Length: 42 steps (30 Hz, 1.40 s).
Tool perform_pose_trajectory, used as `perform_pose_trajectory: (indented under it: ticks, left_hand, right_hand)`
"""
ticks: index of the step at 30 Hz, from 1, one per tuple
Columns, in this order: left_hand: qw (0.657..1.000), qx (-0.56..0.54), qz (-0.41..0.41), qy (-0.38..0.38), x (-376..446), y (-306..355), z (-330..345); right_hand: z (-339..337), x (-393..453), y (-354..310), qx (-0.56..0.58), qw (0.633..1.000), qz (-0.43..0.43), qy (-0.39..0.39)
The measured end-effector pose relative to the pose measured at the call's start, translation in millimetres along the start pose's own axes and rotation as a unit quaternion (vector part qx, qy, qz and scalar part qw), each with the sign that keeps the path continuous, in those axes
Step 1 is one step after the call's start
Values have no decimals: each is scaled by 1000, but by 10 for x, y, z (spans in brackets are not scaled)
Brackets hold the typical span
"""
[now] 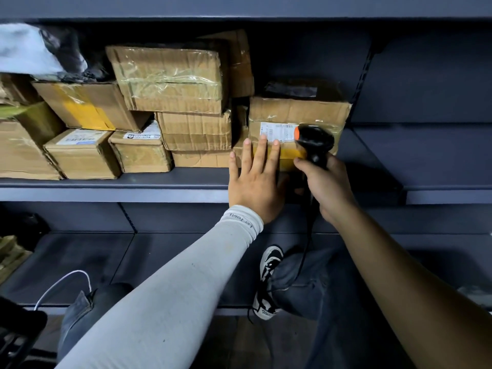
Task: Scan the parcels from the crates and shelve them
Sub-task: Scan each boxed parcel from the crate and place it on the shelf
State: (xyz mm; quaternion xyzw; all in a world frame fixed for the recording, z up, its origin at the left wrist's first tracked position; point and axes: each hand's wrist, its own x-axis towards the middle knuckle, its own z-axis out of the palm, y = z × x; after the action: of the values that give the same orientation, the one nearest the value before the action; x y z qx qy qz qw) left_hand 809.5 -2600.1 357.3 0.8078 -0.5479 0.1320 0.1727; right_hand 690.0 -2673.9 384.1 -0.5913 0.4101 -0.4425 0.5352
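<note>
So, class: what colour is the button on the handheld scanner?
Orange, on the black scanner held in the right hand; clearest in the head view.

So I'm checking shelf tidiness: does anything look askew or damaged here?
Yes. The large taped box atop the middle stack sits tilted, and the cartons under it look crushed and creased. The parcel under the left hand sits straight.

The scanner [314,141] hides the label's [277,131] right end — its print too small to read.
</note>
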Motion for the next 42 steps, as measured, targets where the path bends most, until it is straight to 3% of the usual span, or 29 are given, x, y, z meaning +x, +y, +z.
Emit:
perform_pose_trajectory:
  ticks: [4, 12, 21, 28, 36, 42]
  left_hand:
    - [1000, -4, 16, 26, -309, -87, -29]
    - [998, 34, -52, -8, -929, -685, -314]
    - [975, 94, -202, -20, -1663, -1802, -849]
    - [938, 119, -325, -11, -2381, -2539, -1488]
    - [884, 166, -437, 20, -3249, -3309, -2179]
    - [832, 176, -525, -38, -3875, -3942, -2472]
  right_hand:
    - [-35, -271, 53, -112, 991, -69, 30]
    - [306, -840, 157, -215, 958, -179, -56]
    - [1390, -1332, 113, -221, 933, -210, -193]
    - [2376, -1884, -52, -242, 889, -196, -335]
    - [3562, -2838, -576, -196, 808, -308, -463]
    - [4502, -3425, -958, -253, 696, -377, -556]
